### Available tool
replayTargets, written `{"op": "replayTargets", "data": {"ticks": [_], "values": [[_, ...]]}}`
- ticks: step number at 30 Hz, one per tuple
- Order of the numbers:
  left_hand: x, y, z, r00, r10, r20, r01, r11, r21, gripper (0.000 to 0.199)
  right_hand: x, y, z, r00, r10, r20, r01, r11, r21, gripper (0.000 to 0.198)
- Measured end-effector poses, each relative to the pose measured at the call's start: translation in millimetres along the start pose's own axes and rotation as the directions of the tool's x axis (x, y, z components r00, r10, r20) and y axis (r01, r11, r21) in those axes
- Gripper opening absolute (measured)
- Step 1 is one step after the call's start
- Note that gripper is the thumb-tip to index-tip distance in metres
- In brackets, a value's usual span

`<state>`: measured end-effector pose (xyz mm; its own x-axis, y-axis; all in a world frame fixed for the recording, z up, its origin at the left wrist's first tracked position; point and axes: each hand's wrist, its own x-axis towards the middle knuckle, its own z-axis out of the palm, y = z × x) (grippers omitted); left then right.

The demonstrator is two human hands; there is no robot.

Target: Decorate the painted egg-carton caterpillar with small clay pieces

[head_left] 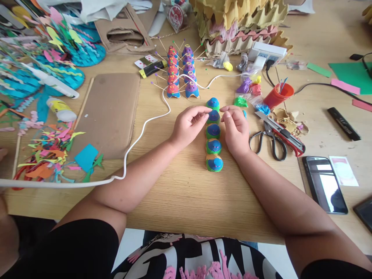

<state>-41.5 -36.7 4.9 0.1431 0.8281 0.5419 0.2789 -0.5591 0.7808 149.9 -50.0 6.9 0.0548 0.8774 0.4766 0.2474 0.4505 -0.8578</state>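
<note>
Five painted egg-carton cups, blue on top and green below with small faces, run in a line toward me; the second cup from the far end (pixel 214 116) lies between my hands. My left hand (pixel 188 126) is at its left edge, thumb and index tips drawn close together. On the other side, my right hand (pixel 236 128) has curled fingers with the thumb against them. Anything pinched in either hand is too small to make out. The nearest cup (pixel 214 162) stands between my forearms. Beyond, red cup figures (pixel 173 73) and purple cup figures (pixel 189 73) carry thin sticks.
A white cord (pixel 145 126) crosses the table and passes over my left forearm. Scissors (pixel 269 141) and a red box cutter (pixel 286 135) lie right of my hand, near an orange cup (pixel 279 95) and a phone (pixel 325 184). Cardboard (pixel 107 112) and paper scraps (pixel 55 149) lie left.
</note>
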Motion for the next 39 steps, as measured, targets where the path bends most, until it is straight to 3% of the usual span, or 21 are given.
{"op": "replayTargets", "data": {"ticks": [5,10,15,28,35,39], "values": [[-1.0,-4.6,0.5,0.998,0.038,0.040,-0.042,0.995,0.088,0.032,1.6,9.5,4.8,0.999,0.046,-0.008,-0.045,0.997,0.068,0.048],[-2.7,-9.5,1.7,0.996,0.015,0.084,-0.025,0.992,0.120,0.037,1.2,9.9,9.6,0.991,0.128,0.027,-0.131,0.981,0.144,0.051],[-3.8,-14.2,2.9,0.995,0.019,0.095,-0.028,0.995,0.095,0.044,1.0,3.1,8.7,0.987,0.159,0.010,-0.159,0.981,0.113,0.051],[-2.5,-15.2,3.7,0.999,-0.033,0.014,0.032,0.997,0.067,0.030,2.6,-1.9,4.6,0.975,0.215,0.054,-0.217,0.976,0.025,0.041],[1.5,-4.7,0.2,1.000,0.014,0.016,-0.016,0.995,0.096,0.015,4.6,-2.5,1.0,0.992,0.123,0.034,-0.120,0.990,-0.070,0.009],[2.9,-0.7,-1.0,1.000,0.028,0.012,-0.029,0.993,0.118,0.015,3.7,-4.6,0.2,0.996,0.072,0.058,-0.064,0.990,-0.127,0.004]]}}
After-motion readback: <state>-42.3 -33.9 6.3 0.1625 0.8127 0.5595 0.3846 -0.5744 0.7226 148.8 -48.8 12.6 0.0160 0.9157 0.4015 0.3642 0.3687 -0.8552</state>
